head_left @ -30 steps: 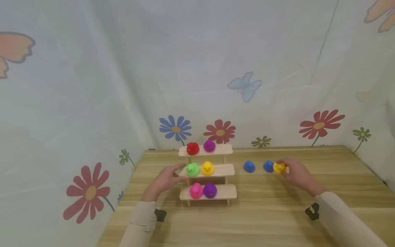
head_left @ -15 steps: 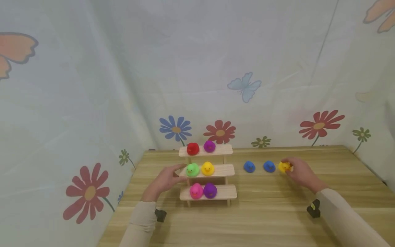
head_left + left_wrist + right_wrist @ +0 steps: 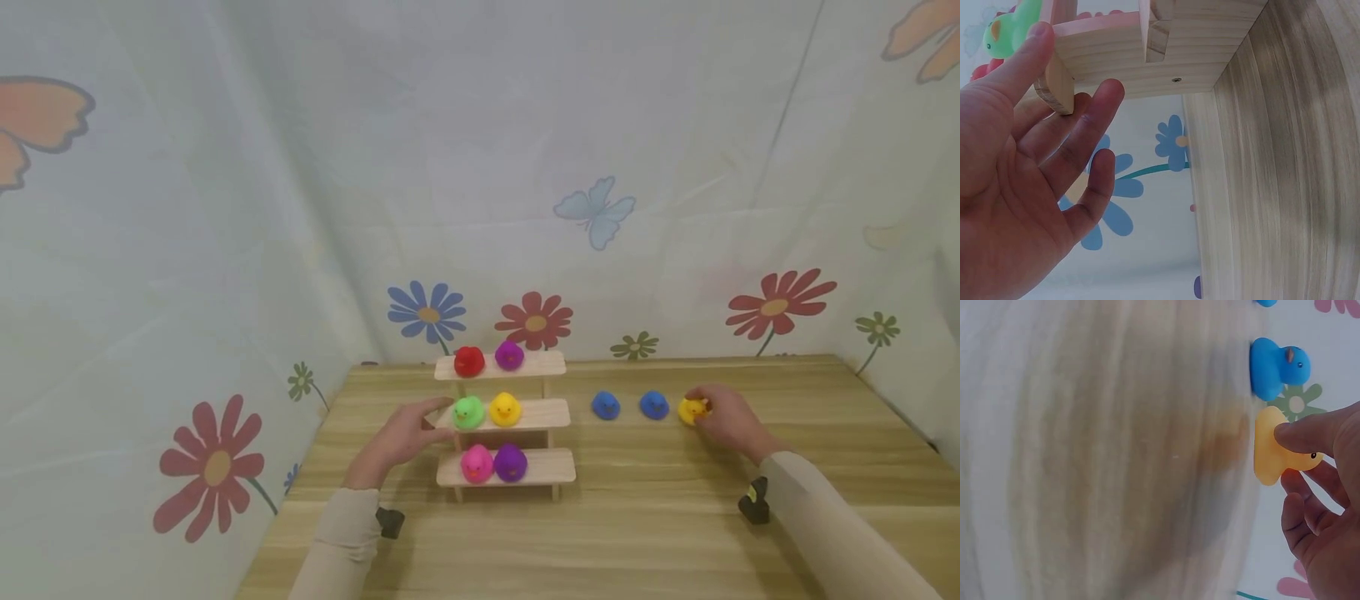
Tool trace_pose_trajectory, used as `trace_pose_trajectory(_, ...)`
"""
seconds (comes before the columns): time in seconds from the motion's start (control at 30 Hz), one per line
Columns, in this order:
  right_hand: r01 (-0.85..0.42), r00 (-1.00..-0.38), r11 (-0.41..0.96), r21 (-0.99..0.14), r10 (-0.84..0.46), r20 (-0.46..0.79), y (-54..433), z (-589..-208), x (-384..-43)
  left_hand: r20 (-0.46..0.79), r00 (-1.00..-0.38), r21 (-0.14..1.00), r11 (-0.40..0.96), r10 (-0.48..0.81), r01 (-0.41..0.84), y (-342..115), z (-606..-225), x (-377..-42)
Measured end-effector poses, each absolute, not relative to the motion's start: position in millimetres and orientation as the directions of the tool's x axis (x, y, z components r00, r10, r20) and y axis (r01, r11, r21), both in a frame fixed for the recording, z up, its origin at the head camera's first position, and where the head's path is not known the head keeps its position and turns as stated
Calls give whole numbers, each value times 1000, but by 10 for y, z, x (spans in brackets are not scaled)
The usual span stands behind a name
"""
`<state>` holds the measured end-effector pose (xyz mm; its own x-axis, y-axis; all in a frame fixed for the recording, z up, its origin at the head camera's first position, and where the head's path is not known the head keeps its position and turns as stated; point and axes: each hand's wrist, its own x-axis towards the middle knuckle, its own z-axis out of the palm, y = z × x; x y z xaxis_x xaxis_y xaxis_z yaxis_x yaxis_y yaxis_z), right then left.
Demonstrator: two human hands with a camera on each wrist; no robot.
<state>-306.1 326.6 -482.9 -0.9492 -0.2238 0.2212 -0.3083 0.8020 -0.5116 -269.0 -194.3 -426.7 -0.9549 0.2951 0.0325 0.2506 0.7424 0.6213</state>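
My right hand (image 3: 731, 422) pinches a yellow rubber duck (image 3: 687, 412) at the right end of a row on the table. In the right wrist view the thumb lies across the side of this yellow duck (image 3: 1267, 453), its base close to the wood. Two blue rubber ducks (image 3: 655, 405) sit to its left. My left hand (image 3: 405, 432) grips the left end of the middle step of a three-step wooden display stand (image 3: 547, 414), thumb by the green duck (image 3: 468, 412) and fingers around the board's edge (image 3: 1057, 87). A second yellow duck (image 3: 506, 409) sits beside the green one.
On the stand's top step are a red duck (image 3: 469, 362) and a purple duck (image 3: 509, 356). The bottom step bears a pink duck (image 3: 477, 463) and another purple duck (image 3: 511, 462). A flower-printed curtain (image 3: 480, 208) hangs behind the wooden table (image 3: 637, 517).
My right hand has moved a little to the right with the yellow duck, leaving a gap beside the nearer blue duck. The left hand stays at the stand.
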Motion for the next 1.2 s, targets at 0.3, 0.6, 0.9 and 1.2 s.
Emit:
trace_pose_trajectory(0.3, -260, -964, 801, -540, -187, 187, 3258, -4888, -3074, 36, -954, 618, 744, 297, 254, -1947, -4265, -2682)
trace_pose_trajectory(0.6, -240, -967, 816, -525, -153, 204, 3279, -4938, -3123, 39, -958, 608, 755, 283, 247, -1934, -4271, -2684)
trace_pose_trajectory(0.9, -240, -967, 824, -513, -158, 199, 3267, -4932, -3161, 46, -957, 609, 751, 286, 254, -1940, -4240, -2675)
trace_pose_trajectory(1.2, -228, -971, 823, -520, -153, 183, 3315, -4972, -3204, 36, -958, 619, 746, 284, 245, -1936, -4251, -2672)
